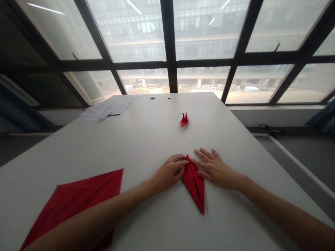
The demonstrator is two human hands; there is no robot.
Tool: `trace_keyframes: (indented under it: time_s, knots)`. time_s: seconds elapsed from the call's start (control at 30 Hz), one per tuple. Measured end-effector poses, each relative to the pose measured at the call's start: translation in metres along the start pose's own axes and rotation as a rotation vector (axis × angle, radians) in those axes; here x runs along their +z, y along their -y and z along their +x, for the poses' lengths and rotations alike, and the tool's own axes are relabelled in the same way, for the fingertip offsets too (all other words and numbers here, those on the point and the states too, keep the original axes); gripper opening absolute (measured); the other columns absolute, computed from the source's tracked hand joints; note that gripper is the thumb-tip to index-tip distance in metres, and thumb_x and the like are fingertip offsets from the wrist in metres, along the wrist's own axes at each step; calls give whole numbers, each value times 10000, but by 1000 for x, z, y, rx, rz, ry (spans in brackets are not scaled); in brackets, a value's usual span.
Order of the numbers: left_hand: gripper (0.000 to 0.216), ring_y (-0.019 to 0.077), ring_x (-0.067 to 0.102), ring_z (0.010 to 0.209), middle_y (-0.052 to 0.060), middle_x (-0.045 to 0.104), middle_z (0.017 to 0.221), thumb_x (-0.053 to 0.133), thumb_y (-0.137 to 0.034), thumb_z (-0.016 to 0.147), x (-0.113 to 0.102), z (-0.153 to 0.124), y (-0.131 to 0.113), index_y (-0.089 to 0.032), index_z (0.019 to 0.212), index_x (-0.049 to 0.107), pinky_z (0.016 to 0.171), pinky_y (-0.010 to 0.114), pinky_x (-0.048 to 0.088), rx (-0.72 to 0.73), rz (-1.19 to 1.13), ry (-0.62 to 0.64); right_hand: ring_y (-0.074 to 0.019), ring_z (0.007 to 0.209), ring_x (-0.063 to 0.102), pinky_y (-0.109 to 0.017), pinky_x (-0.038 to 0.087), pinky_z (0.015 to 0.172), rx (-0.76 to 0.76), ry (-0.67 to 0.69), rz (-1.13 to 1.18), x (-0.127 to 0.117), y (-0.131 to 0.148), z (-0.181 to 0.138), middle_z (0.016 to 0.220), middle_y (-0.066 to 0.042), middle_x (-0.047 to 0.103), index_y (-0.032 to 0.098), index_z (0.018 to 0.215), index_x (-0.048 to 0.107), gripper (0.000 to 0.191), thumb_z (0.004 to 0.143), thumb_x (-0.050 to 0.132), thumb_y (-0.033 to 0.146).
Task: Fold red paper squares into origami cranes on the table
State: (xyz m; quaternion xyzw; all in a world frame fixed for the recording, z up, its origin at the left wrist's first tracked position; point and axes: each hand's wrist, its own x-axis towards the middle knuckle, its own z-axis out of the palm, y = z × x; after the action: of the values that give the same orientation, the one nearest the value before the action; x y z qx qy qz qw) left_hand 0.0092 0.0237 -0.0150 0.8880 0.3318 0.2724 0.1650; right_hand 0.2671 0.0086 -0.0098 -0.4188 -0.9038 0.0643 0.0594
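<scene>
A folded red paper kite shape [193, 181] lies on the white table, its split point toward me. My left hand [170, 171] is at its upper left edge, with thumb and fingertips pinched on the paper near the top. On the other side, my right hand [215, 168] rests with fingers spread, its index fingertip near the top and its thumb on the right edge. Under my left forearm is a creased red paper sheet [78, 193], partly hidden by the arm. Farther back stands a finished red paper crane [184, 120].
White paper sheets [110, 105] with a dark pen [114, 115] on them lie at the table's far left. A round cable hole [152, 98] and a small dark object [169, 98] are near the far edge. Large framed windows rise behind the table [146, 139].
</scene>
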Motion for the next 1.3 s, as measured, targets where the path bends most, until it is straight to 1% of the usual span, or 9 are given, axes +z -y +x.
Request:
trace_keyframes:
  time_s: [0.23,0.37,0.57,0.7,0.93,1.3]
  knots:
    - [371,233,532,1264,86,580,1342,555,-123,908,-5,1,-4,-269,1228,673,1100,403,452,34,49,53,-367,1498,160,-699,162,1131,-1,-1,4,1,0,0,1643,-85,176,409,1555,179,573,1022,377,478]
    - [380,232,512,1287,88,566,1351,553,-117,908,-6,0,-5,-261,1243,662,1113,397,438,42,71,79,-366,1500,147,-703,153,1129,3,9,0,0,0,0,1643,-96,176,403,1556,185,562,1027,358,477]
    - [377,230,520,1291,84,600,1340,522,-106,917,-4,0,-3,-242,1238,665,1137,417,422,42,52,52,-365,1500,148,-705,156,1126,11,16,2,-2,2,0,1641,-102,185,404,1558,175,566,1026,355,479]
    - [367,239,501,1312,91,591,1347,542,-112,910,-4,0,-3,-235,1231,670,1141,416,417,61,75,74,-363,1499,154,-702,156,1128,12,15,-1,-2,2,0,1642,-95,185,415,1556,170,566,1025,354,488]
    - [362,241,489,1319,99,589,1329,551,-119,912,-4,0,-3,-231,1238,662,1143,412,410,84,78,77,-361,1499,153,-706,166,1123,8,8,-26,1,0,1,1642,-93,179,419,1556,157,571,1025,353,494]
    - [392,240,468,1331,99,558,1345,561,-98,887,-4,0,-1,-236,1237,669,1148,398,397,84,84,100,-361,1502,140,-702,152,1130,9,19,-9,1,0,0,1643,-94,166,405,1556,183,564,1025,350,493]
